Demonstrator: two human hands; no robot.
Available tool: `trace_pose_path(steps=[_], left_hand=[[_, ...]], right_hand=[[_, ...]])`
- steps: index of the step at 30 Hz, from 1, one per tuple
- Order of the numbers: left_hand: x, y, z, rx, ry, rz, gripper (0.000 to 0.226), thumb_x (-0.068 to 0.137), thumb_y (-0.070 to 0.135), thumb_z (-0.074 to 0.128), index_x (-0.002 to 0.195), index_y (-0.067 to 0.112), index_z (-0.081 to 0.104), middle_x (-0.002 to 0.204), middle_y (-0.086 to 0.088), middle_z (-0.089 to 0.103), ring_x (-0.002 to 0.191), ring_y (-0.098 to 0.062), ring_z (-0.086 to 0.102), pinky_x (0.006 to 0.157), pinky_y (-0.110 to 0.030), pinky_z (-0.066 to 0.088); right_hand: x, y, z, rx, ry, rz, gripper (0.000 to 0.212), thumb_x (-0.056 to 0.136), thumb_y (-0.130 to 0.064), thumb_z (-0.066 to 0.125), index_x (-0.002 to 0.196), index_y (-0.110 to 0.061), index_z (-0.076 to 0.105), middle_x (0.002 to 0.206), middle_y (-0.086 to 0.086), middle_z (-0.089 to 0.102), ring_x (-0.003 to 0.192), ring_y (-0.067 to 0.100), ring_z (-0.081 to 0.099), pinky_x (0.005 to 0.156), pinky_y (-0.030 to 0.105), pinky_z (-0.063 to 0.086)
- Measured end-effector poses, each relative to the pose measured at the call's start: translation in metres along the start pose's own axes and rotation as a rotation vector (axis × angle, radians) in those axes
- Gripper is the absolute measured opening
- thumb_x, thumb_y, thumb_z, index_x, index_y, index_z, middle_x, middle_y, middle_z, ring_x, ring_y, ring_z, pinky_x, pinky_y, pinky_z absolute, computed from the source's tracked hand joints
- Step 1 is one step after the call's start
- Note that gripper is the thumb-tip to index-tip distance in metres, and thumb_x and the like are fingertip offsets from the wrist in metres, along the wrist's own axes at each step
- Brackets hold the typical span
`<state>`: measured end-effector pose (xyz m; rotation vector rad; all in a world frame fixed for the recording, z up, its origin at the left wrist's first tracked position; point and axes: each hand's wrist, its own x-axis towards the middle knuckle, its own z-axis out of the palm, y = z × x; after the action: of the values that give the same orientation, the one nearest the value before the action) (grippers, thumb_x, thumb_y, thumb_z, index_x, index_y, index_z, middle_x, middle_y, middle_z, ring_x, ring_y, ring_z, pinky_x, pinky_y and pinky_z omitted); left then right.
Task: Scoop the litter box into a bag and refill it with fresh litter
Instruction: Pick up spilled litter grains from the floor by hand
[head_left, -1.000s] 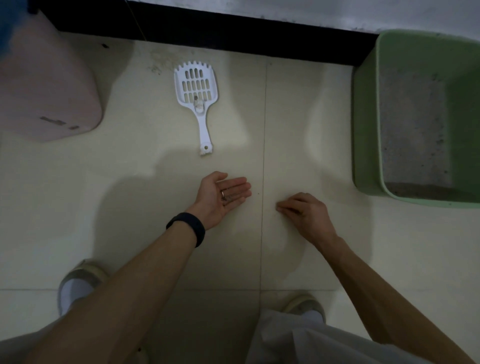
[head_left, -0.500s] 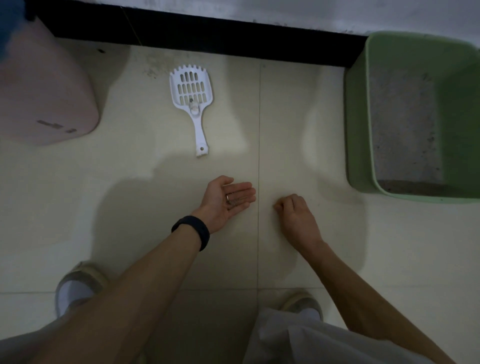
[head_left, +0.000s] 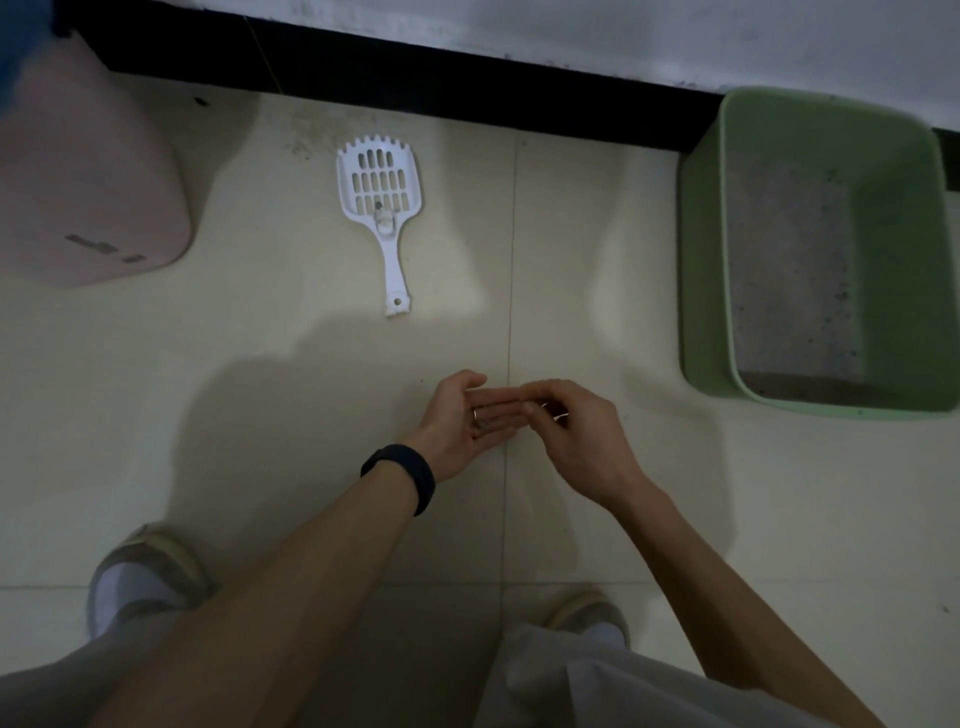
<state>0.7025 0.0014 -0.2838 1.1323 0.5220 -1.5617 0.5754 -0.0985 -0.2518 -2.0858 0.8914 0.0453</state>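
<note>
Change: our right hand (head_left: 576, 436) has lifted off the floor tile (head_left: 260, 364) to meet our cupped left hand (head_left: 462, 421), fingertips pinched over the palm; apparently dropping stray grains.
Hands: left spread, palm up; right pinching something tiny.
Scoop (head_left: 382, 208): ahead, untouched.
Litter box (head_left: 706, 249): right, well apart.

One scoop (head_left: 382, 208), two hands (head_left: 462, 423).
</note>
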Motion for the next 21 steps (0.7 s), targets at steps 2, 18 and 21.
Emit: trace_pose_path(steps=[2,18,21], left_hand=[[-0.001,0.001,0.0,-0.011,-0.007,0.0,0.047,0.097,0.031,0.038,0.106,-0.001,0.071,0.102,-0.018,0.074,0.093,-0.025,0.071,0.086,-0.033,0.054],[-0.004,0.033,-0.044,-0.093,0.065,0.063,0.046,0.095,0.029,0.039,0.11,-0.003,0.069,0.115,-0.02,0.07,0.103,-0.029,0.069,0.095,-0.033,0.051],[-0.005,0.037,-0.049,-0.108,0.077,0.077,0.046,0.095,0.029,0.039,0.11,-0.003,0.068,0.114,-0.02,0.071,0.105,-0.029,0.068,0.093,-0.033,0.052]], right_hand=[[0.001,-0.001,-0.003,0.003,0.01,0.026,0.023,0.094,-0.026,0.064,0.116,-0.025,0.069,0.097,-0.018,0.068,0.088,-0.004,0.062,0.079,0.004,0.044],[-0.026,0.081,0.026,-0.452,0.098,-0.052,0.042,0.094,-0.03,0.06,0.135,-0.023,0.057,0.118,0.006,0.054,0.1,0.023,0.053,0.079,0.038,0.054],[-0.03,0.08,0.034,-0.592,0.102,-0.134,0.043,0.098,-0.038,0.05,0.139,-0.026,0.052,0.122,0.006,0.054,0.101,0.025,0.052,0.077,0.036,0.052]])
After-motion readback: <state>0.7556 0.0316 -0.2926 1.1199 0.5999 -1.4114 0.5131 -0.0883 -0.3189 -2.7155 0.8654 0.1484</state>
